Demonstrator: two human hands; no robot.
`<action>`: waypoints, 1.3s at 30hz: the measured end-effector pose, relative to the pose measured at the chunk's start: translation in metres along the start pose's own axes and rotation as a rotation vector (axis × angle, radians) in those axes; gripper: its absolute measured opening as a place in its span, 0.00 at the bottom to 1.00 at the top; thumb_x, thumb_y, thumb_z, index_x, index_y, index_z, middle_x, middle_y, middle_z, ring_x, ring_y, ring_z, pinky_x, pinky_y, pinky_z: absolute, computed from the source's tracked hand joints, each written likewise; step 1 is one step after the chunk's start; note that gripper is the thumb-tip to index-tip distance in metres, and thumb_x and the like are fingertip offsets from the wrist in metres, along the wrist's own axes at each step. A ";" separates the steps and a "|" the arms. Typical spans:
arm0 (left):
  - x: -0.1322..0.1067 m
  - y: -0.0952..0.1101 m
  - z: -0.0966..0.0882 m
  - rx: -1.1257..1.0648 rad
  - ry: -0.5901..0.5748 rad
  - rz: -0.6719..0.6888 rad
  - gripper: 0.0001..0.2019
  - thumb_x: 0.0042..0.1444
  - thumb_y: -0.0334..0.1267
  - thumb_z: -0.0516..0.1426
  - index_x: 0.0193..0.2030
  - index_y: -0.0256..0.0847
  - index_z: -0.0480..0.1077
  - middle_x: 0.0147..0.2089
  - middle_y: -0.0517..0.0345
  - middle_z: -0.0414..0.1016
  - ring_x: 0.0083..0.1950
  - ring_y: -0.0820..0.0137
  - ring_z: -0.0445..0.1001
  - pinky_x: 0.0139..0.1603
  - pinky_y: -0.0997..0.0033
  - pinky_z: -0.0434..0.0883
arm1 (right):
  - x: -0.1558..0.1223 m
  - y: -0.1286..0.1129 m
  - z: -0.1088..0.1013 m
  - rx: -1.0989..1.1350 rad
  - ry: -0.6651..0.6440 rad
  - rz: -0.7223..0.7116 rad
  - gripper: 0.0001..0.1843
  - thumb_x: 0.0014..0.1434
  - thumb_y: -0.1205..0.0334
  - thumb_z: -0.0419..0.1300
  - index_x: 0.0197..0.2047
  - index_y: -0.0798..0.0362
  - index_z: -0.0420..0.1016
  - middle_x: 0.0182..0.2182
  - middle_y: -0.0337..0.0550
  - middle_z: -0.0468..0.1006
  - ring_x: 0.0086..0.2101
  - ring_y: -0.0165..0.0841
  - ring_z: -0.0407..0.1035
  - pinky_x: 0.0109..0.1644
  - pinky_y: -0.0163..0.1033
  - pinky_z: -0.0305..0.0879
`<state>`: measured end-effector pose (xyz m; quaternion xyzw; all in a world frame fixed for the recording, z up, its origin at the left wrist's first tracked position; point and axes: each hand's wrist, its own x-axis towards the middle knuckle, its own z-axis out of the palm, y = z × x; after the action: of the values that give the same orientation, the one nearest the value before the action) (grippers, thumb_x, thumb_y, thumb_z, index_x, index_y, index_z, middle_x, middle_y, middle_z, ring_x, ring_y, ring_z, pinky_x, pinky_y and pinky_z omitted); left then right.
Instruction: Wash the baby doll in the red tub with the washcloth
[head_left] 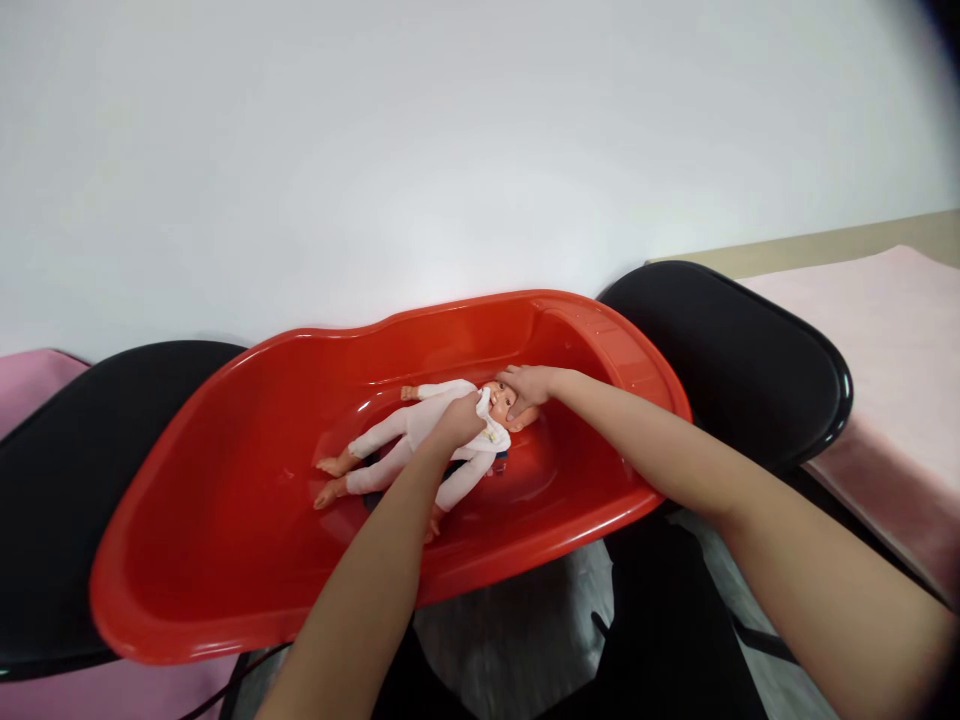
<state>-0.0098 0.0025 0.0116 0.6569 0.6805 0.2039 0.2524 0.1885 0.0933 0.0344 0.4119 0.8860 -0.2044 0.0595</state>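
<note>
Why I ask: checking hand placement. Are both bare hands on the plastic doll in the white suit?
Yes, the left hand lies on the chest of the doll, the right hand on its head.

Bright, even light; fisheye bend & dark vignette at corners.

Head view, forward and down, seemingly close above red tub [225, 500]
</note>
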 end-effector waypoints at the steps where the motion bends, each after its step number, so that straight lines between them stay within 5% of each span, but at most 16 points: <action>1: 0.001 -0.003 -0.003 0.021 0.001 -0.015 0.12 0.58 0.27 0.60 0.47 0.44 0.75 0.43 0.52 0.84 0.46 0.59 0.82 0.47 0.68 0.74 | 0.000 0.000 0.000 -0.007 0.010 0.013 0.27 0.58 0.52 0.71 0.57 0.56 0.77 0.57 0.54 0.79 0.54 0.44 0.72 0.59 0.42 0.64; 4: 0.001 -0.015 -0.012 0.100 0.136 -0.138 0.12 0.68 0.34 0.54 0.56 0.39 0.72 0.52 0.42 0.82 0.54 0.54 0.81 0.54 0.61 0.74 | 0.000 -0.001 -0.001 -0.019 0.015 0.035 0.32 0.55 0.50 0.73 0.59 0.57 0.76 0.57 0.57 0.79 0.52 0.45 0.73 0.57 0.42 0.65; 8: -0.006 -0.030 -0.017 0.197 0.244 -0.193 0.26 0.69 0.37 0.54 0.70 0.26 0.63 0.68 0.25 0.69 0.67 0.43 0.71 0.64 0.49 0.69 | -0.001 -0.003 -0.003 0.000 -0.020 0.044 0.30 0.53 0.51 0.73 0.57 0.49 0.76 0.57 0.53 0.79 0.52 0.48 0.75 0.54 0.44 0.68; 11: -0.009 -0.033 -0.006 0.343 0.296 -0.020 0.31 0.71 0.39 0.51 0.77 0.27 0.56 0.78 0.28 0.57 0.79 0.45 0.55 0.77 0.46 0.55 | -0.003 -0.005 -0.004 -0.005 -0.002 0.071 0.30 0.54 0.51 0.73 0.58 0.47 0.75 0.57 0.52 0.79 0.53 0.51 0.74 0.55 0.47 0.68; 14: -0.006 -0.035 0.010 0.429 0.173 0.177 0.29 0.74 0.41 0.47 0.79 0.36 0.59 0.82 0.39 0.53 0.83 0.51 0.46 0.81 0.43 0.44 | -0.004 -0.006 -0.004 0.017 0.032 0.085 0.36 0.50 0.51 0.75 0.61 0.48 0.73 0.57 0.53 0.79 0.55 0.53 0.73 0.57 0.49 0.68; 19: 0.000 -0.051 0.020 0.379 0.013 0.193 0.28 0.76 0.44 0.46 0.79 0.42 0.59 0.82 0.44 0.53 0.83 0.53 0.49 0.81 0.39 0.43 | -0.003 -0.008 -0.005 0.023 -0.035 0.082 0.41 0.48 0.48 0.77 0.63 0.49 0.72 0.59 0.55 0.77 0.57 0.57 0.72 0.59 0.52 0.69; 25: 0.004 -0.062 0.016 0.442 0.092 0.167 0.30 0.74 0.45 0.51 0.78 0.35 0.60 0.81 0.33 0.52 0.82 0.48 0.51 0.79 0.34 0.39 | -0.001 -0.010 -0.008 -0.082 -0.139 0.062 0.50 0.51 0.37 0.73 0.70 0.49 0.65 0.64 0.58 0.70 0.61 0.59 0.69 0.61 0.56 0.71; 31: 0.005 -0.047 0.024 0.460 0.073 0.275 0.34 0.69 0.44 0.55 0.79 0.37 0.58 0.82 0.37 0.50 0.84 0.51 0.46 0.81 0.39 0.33 | -0.001 -0.010 -0.008 -0.094 -0.120 0.041 0.48 0.50 0.36 0.73 0.68 0.48 0.66 0.63 0.57 0.70 0.61 0.58 0.70 0.61 0.55 0.71; 39: 0.011 -0.052 0.024 0.415 0.054 0.258 0.29 0.72 0.36 0.48 0.77 0.34 0.60 0.80 0.37 0.57 0.81 0.53 0.53 0.81 0.43 0.41 | -0.003 -0.013 -0.009 -0.085 -0.146 0.064 0.48 0.52 0.37 0.72 0.70 0.48 0.64 0.64 0.58 0.69 0.61 0.58 0.69 0.60 0.56 0.71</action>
<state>-0.0361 0.0096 -0.0400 0.7705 0.6248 0.1078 0.0659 0.1815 0.0871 0.0477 0.4212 0.8736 -0.1939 0.1479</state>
